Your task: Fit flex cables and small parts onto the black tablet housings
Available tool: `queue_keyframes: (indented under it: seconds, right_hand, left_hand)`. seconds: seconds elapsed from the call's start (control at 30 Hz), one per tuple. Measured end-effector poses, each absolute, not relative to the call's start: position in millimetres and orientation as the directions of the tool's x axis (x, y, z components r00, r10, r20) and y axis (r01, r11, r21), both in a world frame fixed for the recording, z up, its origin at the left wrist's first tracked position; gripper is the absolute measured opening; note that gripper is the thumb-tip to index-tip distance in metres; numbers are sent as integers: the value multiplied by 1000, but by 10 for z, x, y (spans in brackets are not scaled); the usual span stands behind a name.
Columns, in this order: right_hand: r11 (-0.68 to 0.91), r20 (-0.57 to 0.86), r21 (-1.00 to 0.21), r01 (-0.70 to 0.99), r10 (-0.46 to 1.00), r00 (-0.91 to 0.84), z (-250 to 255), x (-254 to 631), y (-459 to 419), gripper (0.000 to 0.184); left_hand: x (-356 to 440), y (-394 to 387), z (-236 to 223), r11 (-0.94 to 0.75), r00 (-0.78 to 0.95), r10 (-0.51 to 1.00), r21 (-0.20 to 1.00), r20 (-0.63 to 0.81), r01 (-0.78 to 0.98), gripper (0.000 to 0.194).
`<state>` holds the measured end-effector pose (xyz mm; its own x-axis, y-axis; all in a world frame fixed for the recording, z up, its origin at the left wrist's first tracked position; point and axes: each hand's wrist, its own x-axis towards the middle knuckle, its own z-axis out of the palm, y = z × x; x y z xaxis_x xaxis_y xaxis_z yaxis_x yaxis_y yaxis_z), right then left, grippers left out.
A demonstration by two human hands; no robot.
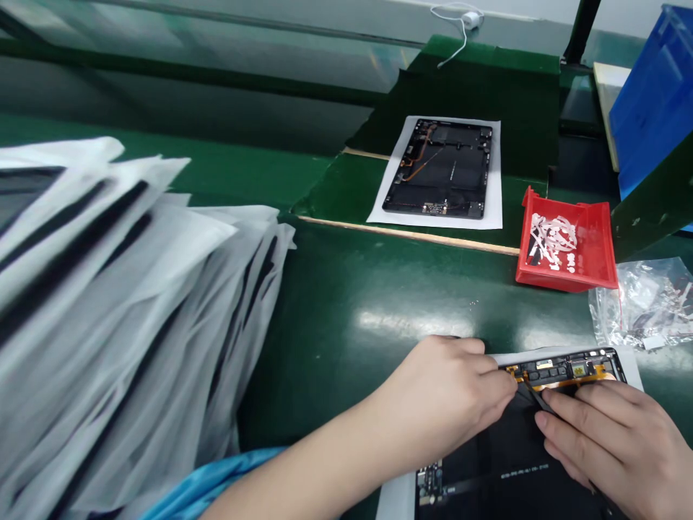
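An opened tablet (pixel 487 440) lies on a white sheet at the lower right, its black battery area and circuit parts exposed. An orange flex cable (pixel 587 380) runs along its upper edge. My left hand (pixel 460 390) reaches over the upper left corner, fingertips pinched at the cable's left end; exactly how they grip it is partly hidden. My right hand (pixel 617 426) rests over the tablet's right side and holds dark tweezers (pixel 535 396) between thumb and fingers. The tweezers' tip points up-left at the cable, close to my left fingertips.
Another opened tablet (pixel 460 170) lies on a white sheet on the raised green board. A red bin (pixel 595 253) holds small white pieces, beside a clear plastic bag (pixel 644 303). White sleeves (pixel 178 347) with dark flat items fill the left. A blue crate (pixel 655 94) stands back right.
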<state>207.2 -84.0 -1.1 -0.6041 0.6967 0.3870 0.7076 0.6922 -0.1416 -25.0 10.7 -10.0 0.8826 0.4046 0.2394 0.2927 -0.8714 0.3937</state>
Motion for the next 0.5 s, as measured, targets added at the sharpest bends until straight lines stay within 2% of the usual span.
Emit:
queue_keyframes:
  seconds: [0.5]
  right_hand:
    - [661, 410, -186, 727, 725, -554, -51, 2072, -892, 21]
  left_hand:
    - [-257, 101, -119, -871, 880, 405, 397, 249, 288, 26]
